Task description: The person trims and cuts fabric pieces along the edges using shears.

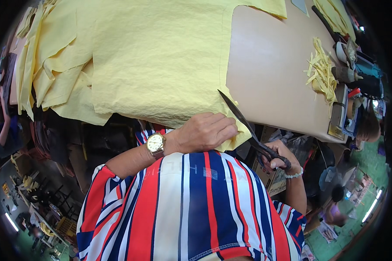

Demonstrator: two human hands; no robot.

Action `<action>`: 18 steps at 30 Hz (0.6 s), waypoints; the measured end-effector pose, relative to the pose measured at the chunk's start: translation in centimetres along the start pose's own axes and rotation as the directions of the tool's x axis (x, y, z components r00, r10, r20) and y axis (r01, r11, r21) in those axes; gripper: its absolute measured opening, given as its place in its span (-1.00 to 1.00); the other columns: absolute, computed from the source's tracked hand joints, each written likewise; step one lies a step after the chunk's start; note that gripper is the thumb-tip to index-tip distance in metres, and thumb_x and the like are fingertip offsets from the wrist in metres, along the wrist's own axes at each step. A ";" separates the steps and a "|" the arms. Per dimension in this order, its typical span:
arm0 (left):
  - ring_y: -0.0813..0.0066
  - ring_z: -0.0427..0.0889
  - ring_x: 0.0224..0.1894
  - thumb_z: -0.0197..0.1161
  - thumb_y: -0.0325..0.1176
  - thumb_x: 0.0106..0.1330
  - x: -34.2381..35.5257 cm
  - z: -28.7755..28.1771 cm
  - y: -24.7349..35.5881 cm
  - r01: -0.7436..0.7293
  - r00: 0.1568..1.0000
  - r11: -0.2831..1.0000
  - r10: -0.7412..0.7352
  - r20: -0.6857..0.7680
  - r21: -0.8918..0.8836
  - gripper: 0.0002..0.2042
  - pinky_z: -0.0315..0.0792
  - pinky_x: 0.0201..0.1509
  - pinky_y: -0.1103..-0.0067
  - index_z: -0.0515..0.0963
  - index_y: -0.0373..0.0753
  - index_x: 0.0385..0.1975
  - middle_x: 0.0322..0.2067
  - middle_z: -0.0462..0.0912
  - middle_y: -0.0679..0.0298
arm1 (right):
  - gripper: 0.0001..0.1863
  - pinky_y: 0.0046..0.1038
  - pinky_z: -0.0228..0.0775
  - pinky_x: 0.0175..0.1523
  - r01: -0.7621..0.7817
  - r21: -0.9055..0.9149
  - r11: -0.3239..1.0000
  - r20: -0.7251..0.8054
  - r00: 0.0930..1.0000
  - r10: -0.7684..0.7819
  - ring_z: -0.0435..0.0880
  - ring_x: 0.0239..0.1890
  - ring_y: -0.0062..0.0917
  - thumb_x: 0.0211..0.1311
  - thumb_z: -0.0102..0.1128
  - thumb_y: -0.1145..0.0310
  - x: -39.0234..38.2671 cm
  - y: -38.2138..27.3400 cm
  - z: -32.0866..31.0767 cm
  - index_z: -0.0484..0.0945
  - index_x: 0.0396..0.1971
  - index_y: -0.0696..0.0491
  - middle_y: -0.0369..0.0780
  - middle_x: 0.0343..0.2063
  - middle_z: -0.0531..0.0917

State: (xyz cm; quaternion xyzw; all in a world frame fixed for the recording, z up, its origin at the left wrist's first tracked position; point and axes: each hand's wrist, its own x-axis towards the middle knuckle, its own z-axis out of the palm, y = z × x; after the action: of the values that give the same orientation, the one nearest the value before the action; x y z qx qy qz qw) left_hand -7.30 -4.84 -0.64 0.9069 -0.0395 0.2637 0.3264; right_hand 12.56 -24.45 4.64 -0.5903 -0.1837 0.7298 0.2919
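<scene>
Yellow fabric covers much of the table, its near edge hanging over the front. My left hand, with a watch on its wrist, is closed on the fabric's near right corner. In my right hand is a pair of large dark scissors, thumb and fingers at the handles. The blades point up and left, their tip over the cloth near its right edge. A line runs along that edge, and the margin beyond it is cut away higher up. A beaded bracelet circles my right wrist.
The tan tabletop shows right of the fabric. A heap of thin yellow offcuts lies at its right side, beside assorted tools and containers. Loose folded yellow pieces hang at the left. A person is beyond the table's right end.
</scene>
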 end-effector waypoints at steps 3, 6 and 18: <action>0.46 0.61 -0.43 0.26 -0.37 0.04 0.0 0.1 0.0 -0.005 1.000 1.000 0.005 -0.010 0.011 -0.85 0.47 -0.45 0.62 0.45 -0.26 -0.48 -0.40 0.61 0.20 | -0.44 -0.69 0.19 -0.67 0.018 -0.013 1.000 -0.008 1.000 -0.018 0.40 -0.78 -0.70 -0.36 0.42 -0.10 0.2 0.3 0.1 0.38 -0.69 0.10 -0.34 -0.80 0.41; 0.45 0.61 -0.42 0.27 -0.37 0.03 -0.1 0.2 -0.1 -0.017 1.000 1.000 0.017 -0.003 0.023 -0.84 0.48 -0.45 0.61 0.45 -0.27 -0.48 -0.40 0.61 0.20 | -0.43 -0.66 0.22 -0.70 0.028 -0.005 1.000 -0.020 0.999 -0.028 0.42 -0.81 -0.65 -0.38 0.43 -0.09 0.3 0.3 0.3 0.38 -0.67 0.12 -0.31 -0.80 0.42; 0.42 0.62 -0.42 0.28 -0.37 0.03 -0.2 0.3 -0.2 -0.028 0.999 1.000 0.028 -0.024 -0.010 -0.83 0.49 -0.45 0.60 0.46 -0.28 -0.48 -0.43 0.61 0.19 | -0.56 -0.71 0.15 -0.67 0.006 0.000 1.000 -0.037 0.999 -0.006 0.40 -0.75 -0.75 -0.25 0.43 0.08 0.0 0.4 0.4 0.39 -0.72 0.10 -0.39 -0.79 0.39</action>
State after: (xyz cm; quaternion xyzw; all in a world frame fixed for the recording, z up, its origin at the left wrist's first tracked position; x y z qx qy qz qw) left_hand -7.30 -4.91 -1.02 0.9013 -0.0495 0.2789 0.3279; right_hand 12.07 -24.78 4.49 -0.6033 -0.1801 0.7177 0.2974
